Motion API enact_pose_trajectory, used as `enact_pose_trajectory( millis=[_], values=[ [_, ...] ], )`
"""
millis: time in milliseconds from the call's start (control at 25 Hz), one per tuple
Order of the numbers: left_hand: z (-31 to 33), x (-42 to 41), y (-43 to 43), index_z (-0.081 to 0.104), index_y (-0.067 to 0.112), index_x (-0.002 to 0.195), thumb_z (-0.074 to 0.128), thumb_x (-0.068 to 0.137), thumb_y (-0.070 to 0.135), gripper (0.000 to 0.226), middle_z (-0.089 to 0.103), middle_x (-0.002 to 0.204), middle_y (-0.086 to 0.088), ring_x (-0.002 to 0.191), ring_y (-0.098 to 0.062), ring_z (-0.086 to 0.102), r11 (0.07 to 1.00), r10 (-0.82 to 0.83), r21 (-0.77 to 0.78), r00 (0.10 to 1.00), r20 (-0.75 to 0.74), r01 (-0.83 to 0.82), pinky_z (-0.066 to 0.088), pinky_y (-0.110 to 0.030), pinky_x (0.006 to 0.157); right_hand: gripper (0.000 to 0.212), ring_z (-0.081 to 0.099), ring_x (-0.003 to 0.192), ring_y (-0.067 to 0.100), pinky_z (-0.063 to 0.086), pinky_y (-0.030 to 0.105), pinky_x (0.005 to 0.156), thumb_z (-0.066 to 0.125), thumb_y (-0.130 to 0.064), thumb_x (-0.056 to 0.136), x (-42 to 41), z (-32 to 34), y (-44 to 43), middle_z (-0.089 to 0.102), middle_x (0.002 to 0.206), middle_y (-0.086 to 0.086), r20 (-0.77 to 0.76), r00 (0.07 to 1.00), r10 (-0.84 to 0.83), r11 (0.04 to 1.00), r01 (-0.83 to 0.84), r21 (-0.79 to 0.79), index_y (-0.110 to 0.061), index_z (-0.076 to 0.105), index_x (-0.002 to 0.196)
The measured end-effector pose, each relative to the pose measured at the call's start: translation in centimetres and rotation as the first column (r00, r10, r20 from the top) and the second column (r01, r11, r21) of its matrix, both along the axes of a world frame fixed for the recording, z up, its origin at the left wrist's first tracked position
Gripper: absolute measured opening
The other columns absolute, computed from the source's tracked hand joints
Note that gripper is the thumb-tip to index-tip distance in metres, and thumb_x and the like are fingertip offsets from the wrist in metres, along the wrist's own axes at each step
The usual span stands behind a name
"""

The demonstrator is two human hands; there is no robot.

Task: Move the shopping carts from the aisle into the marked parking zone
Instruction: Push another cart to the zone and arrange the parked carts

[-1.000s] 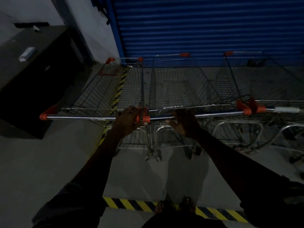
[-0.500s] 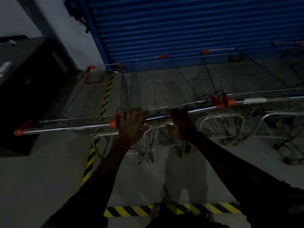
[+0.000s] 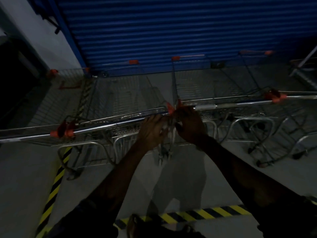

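Several wire shopping carts with orange-capped chrome handles stand side by side facing a blue shutter. My left hand (image 3: 151,130) is closed over the right end of the middle cart's handle (image 3: 116,124). My right hand (image 3: 189,125) grips the left end of the neighbouring cart's handle (image 3: 228,105). The two hands almost touch where the orange end caps (image 3: 169,107) meet. A third cart's handle (image 3: 25,136) runs off the left edge. Yellow-black floor tape (image 3: 56,179) marks the zone's left side and its near edge (image 3: 207,212).
The blue roller shutter (image 3: 154,31) closes off the far side, just behind the carts. A dark cabinet (image 3: 15,86) stands at the left by a pale wall. Another cart (image 3: 291,117) and a metal frame (image 3: 305,69) crowd the right. My feet (image 3: 137,224) are at the near tape.
Both hands have shifted right along the row, from the joint between the leftmost two carts to the one after it. The view turned right; the cabinet slid out of sight.
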State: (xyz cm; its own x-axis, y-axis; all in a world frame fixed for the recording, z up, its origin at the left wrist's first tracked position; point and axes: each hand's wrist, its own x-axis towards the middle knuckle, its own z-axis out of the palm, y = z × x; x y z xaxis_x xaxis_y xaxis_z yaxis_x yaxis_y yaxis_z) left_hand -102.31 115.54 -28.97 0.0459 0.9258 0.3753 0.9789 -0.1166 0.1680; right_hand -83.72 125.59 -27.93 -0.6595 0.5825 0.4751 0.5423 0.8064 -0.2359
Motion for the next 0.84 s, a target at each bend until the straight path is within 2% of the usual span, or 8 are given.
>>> enact_pose_trajectory(
  millis=[80, 200, 360, 480, 520, 600, 720, 840],
  values=[
    [0.7, 3.2, 1.9, 0.064, 0.02, 0.129, 0.056, 0.088, 0.039, 0.046, 0.065, 0.12, -0.006, 0.108, -0.032, 0.059, 0.999, 0.002, -0.039, 1.0, 0.027, 0.0, 0.04, -0.04, 0.087, 0.047, 0.057, 0.114, 0.04, 0.051, 0.053, 0.09, 0.069, -0.024, 0.074, 2.4, 0.1, 1.6, 0.064, 0.123, 0.013, 0.037, 0.998, -0.059, 0.997, 0.061, -0.055, -0.014, 0.064, 0.12],
    [1.4, 5.6, 4.9, 0.06, 0.019, 0.133, 0.056, 0.086, 0.04, 0.052, 0.063, 0.126, -0.008, 0.113, -0.035, 0.058, 0.997, -0.038, -0.064, 0.999, 0.024, 0.04, 0.044, -0.044, 0.089, 0.054, 0.055, 0.116, 0.04, 0.05, 0.052, 0.091, 0.069, -0.028, 0.075, 4.9, -0.4, 3.5, 0.062, 0.128, 0.012, 0.063, 0.991, -0.117, 0.99, 0.121, -0.068, -0.015, 0.061, 0.126],
    [0.9, 7.0, 9.8, 0.051, 0.021, 0.145, 0.065, 0.085, 0.037, 0.064, 0.053, 0.143, -0.012, 0.13, -0.036, 0.046, 0.995, -0.066, -0.073, 0.998, -0.003, 0.065, 0.031, -0.054, 0.108, 0.063, 0.053, 0.123, 0.039, 0.046, 0.054, 0.096, 0.064, -0.035, 0.072, 7.5, -1.3, 6.6, 0.06, 0.132, 0.012, 0.12, 0.961, -0.249, 0.964, 0.257, -0.062, -0.013, 0.059, 0.131],
    [-0.3, 7.6, 13.6, 0.054, 0.015, 0.143, 0.061, 0.084, 0.041, 0.065, 0.062, 0.132, -0.012, 0.121, -0.038, 0.056, 0.989, -0.117, -0.099, 0.992, -0.041, 0.113, 0.036, -0.052, 0.107, 0.074, 0.052, 0.131, 0.039, 0.037, 0.062, 0.105, 0.063, -0.039, 0.069, 10.1, -2.7, 9.9, 0.06, 0.138, 0.014, 0.185, 0.929, -0.322, 0.94, 0.336, -0.051, -0.011, 0.058, 0.137],
    [-0.7, 7.6, 14.6, 0.055, 0.014, 0.141, 0.057, 0.084, 0.045, 0.064, 0.063, 0.13, -0.013, 0.12, -0.039, 0.057, 0.985, -0.115, -0.137, 0.992, -0.057, 0.106, 0.037, -0.056, 0.108, 0.074, 0.05, 0.134, 0.038, 0.032, 0.064, 0.108, 0.063, -0.043, 0.073, 10.8, -3.1, 11.0, 0.058, 0.14, 0.014, 0.229, 0.92, -0.317, 0.939, 0.338, -0.06, -0.013, 0.057, 0.14],
    [-1.4, 7.7, 15.5, 0.058, 0.022, 0.134, 0.055, 0.086, 0.049, 0.055, 0.065, 0.128, -0.01, 0.124, -0.039, 0.055, 0.981, -0.014, -0.195, 0.996, -0.088, -0.003, 0.033, -0.063, 0.109, 0.065, 0.052, 0.131, 0.038, 0.028, 0.064, 0.108, 0.058, -0.053, 0.084, 11.3, -3.6, 12.8, 0.061, 0.137, 0.013, 0.272, 0.918, -0.287, 0.948, 0.312, -0.054, -0.016, 0.06, 0.138],
    [-2.4, 7.7, 15.7, 0.072, 0.022, 0.108, 0.075, 0.081, 0.041, 0.033, 0.073, 0.105, -0.005, 0.109, -0.033, 0.063, 0.992, 0.02, -0.117, 0.988, -0.15, -0.038, 0.034, -0.052, 0.107, 0.063, 0.056, 0.113, 0.041, 0.037, 0.059, 0.101, 0.037, -0.07, 0.096, 10.6, -4.9, 14.9, 0.066, 0.118, 0.011, 0.184, 0.959, -0.217, 0.97, 0.233, -0.067, -0.02, 0.064, 0.121],
    [-2.7, 6.9, 15.7, 0.069, 0.019, 0.113, 0.07, 0.086, 0.037, 0.032, 0.072, 0.111, -0.008, 0.127, -0.039, 0.055, 0.99, 0.07, -0.113, 0.994, -0.089, -0.079, 0.03, -0.065, 0.11, 0.06, 0.048, 0.112, 0.037, 0.035, 0.056, 0.101, 0.041, -0.07, 0.092, 9.7, -5.8, 15.4, 0.066, 0.116, 0.008, 0.119, 0.973, -0.2, 0.97, 0.213, -0.118, -0.022, 0.068, 0.115]
  ],
)
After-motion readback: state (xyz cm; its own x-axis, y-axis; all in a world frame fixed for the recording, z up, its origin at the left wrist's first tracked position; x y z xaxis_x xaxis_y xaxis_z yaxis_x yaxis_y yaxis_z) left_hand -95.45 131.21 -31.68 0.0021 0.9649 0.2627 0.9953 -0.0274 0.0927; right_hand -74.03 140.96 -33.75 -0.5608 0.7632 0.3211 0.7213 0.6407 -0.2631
